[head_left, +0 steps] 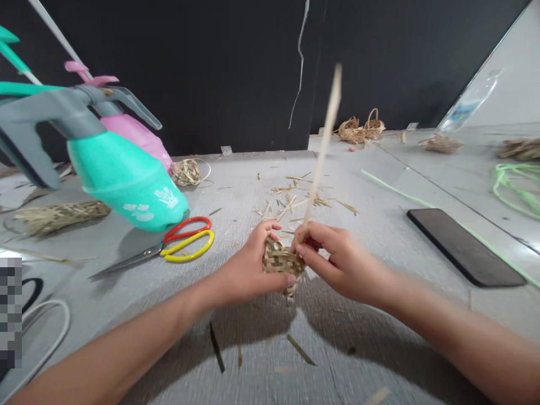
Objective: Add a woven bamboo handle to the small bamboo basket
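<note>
My left hand (255,261) is wrapped round a small woven basket (280,261) of green and tan strips, its thumb across the near side. Between the thumb and fingers of my right hand (327,253) is a long pale bamboo strip (323,152), pinched close to its lower end at the basket's right edge. The strip rises upward past the hand, its upper part slightly blurred. Whether its lower end is tucked into the weave is hidden by my fingers. Scissors (185,242) with red and yellow handles lie to the left of my left hand.
A teal spray bottle (126,174) stands tilted in front of a pink one (135,135) at left. On the right lies a black phone (468,244). Small baskets (363,128) sit by the dark wall. Strip scraps (291,205) litter the surface; green cord (514,188) lies far right.
</note>
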The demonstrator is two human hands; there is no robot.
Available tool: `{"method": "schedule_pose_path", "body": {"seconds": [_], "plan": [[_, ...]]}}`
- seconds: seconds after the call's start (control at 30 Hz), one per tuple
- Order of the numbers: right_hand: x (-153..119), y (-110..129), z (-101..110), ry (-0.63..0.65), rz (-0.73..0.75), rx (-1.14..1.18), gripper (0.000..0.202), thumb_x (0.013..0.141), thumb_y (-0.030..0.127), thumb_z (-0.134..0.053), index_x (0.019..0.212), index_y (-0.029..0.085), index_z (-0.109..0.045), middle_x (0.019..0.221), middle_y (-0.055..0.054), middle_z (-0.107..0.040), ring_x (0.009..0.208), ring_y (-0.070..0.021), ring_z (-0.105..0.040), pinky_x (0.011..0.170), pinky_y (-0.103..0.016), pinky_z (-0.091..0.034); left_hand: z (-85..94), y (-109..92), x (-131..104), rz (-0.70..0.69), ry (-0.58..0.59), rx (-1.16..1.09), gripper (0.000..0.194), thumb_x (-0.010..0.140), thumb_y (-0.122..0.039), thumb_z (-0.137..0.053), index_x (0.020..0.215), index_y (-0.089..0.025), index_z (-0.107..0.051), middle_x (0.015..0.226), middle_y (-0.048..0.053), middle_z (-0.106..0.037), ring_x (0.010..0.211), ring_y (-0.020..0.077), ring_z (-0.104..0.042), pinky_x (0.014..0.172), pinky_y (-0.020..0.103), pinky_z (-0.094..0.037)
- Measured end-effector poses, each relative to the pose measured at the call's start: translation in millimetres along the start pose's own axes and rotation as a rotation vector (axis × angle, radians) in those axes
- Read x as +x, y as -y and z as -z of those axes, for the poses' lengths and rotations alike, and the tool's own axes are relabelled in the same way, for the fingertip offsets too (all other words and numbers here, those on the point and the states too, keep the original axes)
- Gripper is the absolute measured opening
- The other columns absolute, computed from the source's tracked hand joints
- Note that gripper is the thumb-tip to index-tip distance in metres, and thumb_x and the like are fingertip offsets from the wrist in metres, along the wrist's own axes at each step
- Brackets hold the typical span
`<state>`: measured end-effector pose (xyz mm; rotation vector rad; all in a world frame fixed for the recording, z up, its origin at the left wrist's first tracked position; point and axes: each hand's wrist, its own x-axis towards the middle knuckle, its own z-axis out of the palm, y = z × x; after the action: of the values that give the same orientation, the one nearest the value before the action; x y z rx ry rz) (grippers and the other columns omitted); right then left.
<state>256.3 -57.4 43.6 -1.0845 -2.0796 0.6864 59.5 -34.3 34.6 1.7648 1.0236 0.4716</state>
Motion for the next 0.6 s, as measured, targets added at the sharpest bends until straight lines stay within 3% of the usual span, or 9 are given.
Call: {"method": "schedule_pose_path", "body": {"seconds": [0.23,0.37,0.47,0.6], "plan": [[2.2,-2.9,1.8,-0.013,0.035,0.05,0.012,0.089,0.023,-0.045,0.081,0.018,-0.054,0.07,-0.001,-0.058,0.059,-0.0113,-0.051,0.055,-0.025,-0.04,1.6,5.2,1.7,0.006,-0.014,0.012,0.073,0.071,-0.034,-0.071,0.127,-0.025,-0.025,0.119,0.009,-0.04,0.09,0.0199,-0.055,0.078,0.038,-0.047],[6.3,-5.1,7.6,0.049,0.001,0.113,0.008,0.083,0.017,-0.053,0.081,0.017,-0.06,0.074,0.0,-0.062,0.059,-0.0097,-0.053,0.056,-0.024,-0.043,10.8,7.8,5.2,0.003,0.097,0.026,0.08,0.07,-0.037,-0.073,0.133,-0.028,-0.023,0.122,0.009,-0.043,0.091,0.0212,-0.056,0.078,0.038,-0.046],[6.4,-5.4,7.9,0.13,-0.095,0.122,0.01,0.082,0.016,-0.055,0.084,0.018,-0.064,0.068,0.002,-0.061,0.057,-0.0099,-0.053,0.053,-0.023,-0.042,14.8,4.7,6.7,-0.018,0.206,0.019,0.071,0.073,-0.035,-0.07,0.131,-0.028,-0.031,0.116,0.007,-0.051,0.094,0.0232,-0.056,0.078,0.037,-0.045],[4.7,-6.4,4.4,0.133,-0.233,0.14,0.01,0.081,0.022,-0.056,0.084,0.019,-0.065,0.069,0.001,-0.063,0.061,-0.0125,-0.056,0.056,-0.026,-0.044,14.4,-2.2,6.6,0.042,0.198,0.018,0.051,0.073,-0.036,-0.067,0.116,-0.023,-0.042,0.095,0.002,-0.057,0.087,0.0213,-0.055,0.072,0.033,-0.044]]}}
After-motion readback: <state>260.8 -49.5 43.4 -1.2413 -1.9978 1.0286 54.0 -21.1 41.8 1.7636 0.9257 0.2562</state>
